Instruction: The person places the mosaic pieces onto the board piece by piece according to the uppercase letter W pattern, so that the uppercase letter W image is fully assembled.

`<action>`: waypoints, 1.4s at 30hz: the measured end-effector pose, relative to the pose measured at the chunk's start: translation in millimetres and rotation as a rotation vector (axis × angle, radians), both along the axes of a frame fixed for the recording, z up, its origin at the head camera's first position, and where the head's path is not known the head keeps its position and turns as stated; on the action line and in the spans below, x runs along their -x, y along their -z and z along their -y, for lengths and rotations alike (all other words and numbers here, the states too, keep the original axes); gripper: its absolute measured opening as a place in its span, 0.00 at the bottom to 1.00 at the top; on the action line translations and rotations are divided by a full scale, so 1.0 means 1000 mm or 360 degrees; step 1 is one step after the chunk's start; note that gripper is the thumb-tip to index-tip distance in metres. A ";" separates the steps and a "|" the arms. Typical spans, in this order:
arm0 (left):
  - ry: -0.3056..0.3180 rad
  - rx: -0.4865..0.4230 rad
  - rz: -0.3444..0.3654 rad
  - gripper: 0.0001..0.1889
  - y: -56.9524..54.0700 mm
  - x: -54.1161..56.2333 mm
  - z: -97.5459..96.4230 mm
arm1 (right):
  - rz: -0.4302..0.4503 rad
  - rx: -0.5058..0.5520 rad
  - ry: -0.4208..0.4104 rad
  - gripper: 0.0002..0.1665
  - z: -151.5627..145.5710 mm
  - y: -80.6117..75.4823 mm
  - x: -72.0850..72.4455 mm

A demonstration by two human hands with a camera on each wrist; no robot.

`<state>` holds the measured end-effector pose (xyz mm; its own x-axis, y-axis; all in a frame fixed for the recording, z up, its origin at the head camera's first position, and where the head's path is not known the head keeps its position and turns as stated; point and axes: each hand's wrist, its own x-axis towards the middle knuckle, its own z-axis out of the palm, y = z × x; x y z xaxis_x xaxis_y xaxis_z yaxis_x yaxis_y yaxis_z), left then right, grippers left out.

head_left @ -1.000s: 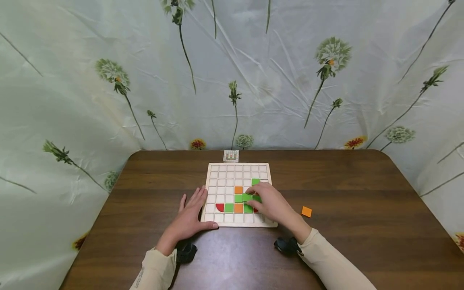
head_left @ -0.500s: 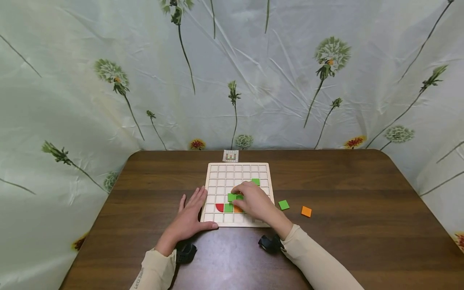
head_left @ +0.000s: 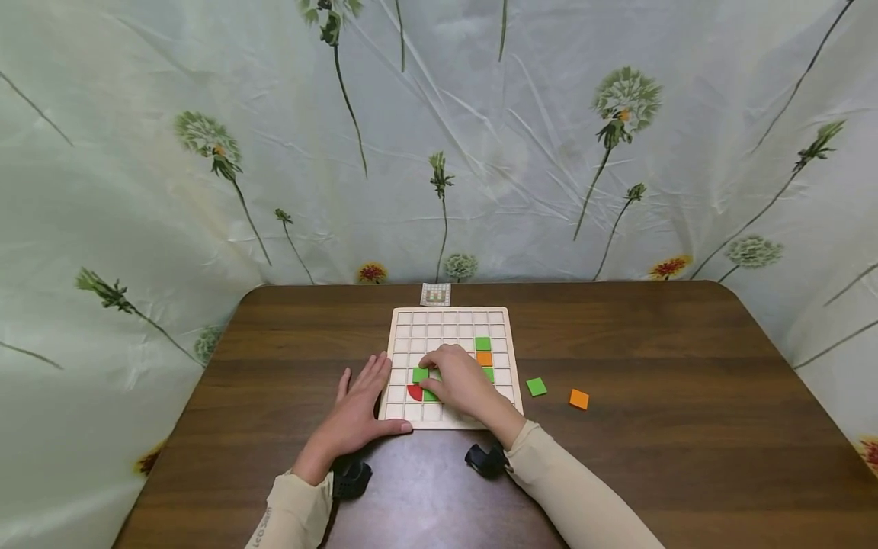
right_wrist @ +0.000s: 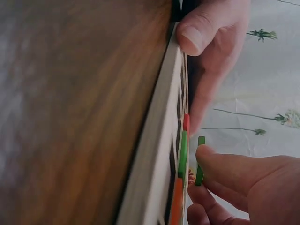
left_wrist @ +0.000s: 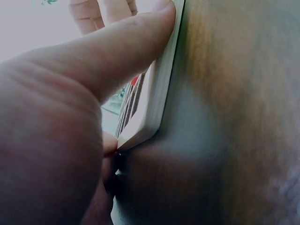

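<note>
My right hand (head_left: 461,381) pinches a green square tile (head_left: 421,375) between thumb and fingers over the left part of the wooden grid board (head_left: 411,332). In the right wrist view that green tile (right_wrist: 200,161) stands just off the board's surface. Right by it on the board lie a red quarter-round tile (head_left: 414,393) and another green tile (head_left: 430,396). My left hand (head_left: 357,408) rests with straight fingers along the board's left edge, its thumb on the front rim. Several coloured tiles in the grid's middle are hidden under my right hand.
On the board's right side sit a green tile (head_left: 483,343) and an orange tile (head_left: 484,358). A loose green tile (head_left: 536,387) and a loose orange tile (head_left: 579,399) lie on the brown table (head_left: 658,427). Behind the board is a small pattern card (head_left: 435,294).
My right hand has moved left across the board with the green tile. The loose green tile and the orange tile at the board's right have come into view. My left hand stays put.
</note>
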<state>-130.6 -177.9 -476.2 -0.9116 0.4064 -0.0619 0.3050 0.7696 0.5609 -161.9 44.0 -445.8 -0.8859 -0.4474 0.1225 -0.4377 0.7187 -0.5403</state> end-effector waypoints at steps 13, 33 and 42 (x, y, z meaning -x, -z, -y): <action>0.0013 -0.0020 -0.0013 0.61 -0.002 0.002 -0.002 | -0.0039 -0.0008 0.0009 0.13 0.008 0.000 0.006; 0.0012 -0.0002 0.0011 0.61 -0.001 0.002 -0.002 | -0.0028 -0.0087 0.0006 0.12 0.012 0.001 0.008; 0.0005 -0.0010 0.0013 0.61 0.000 0.002 -0.002 | -0.0019 -0.0108 0.0026 0.11 0.013 0.002 0.009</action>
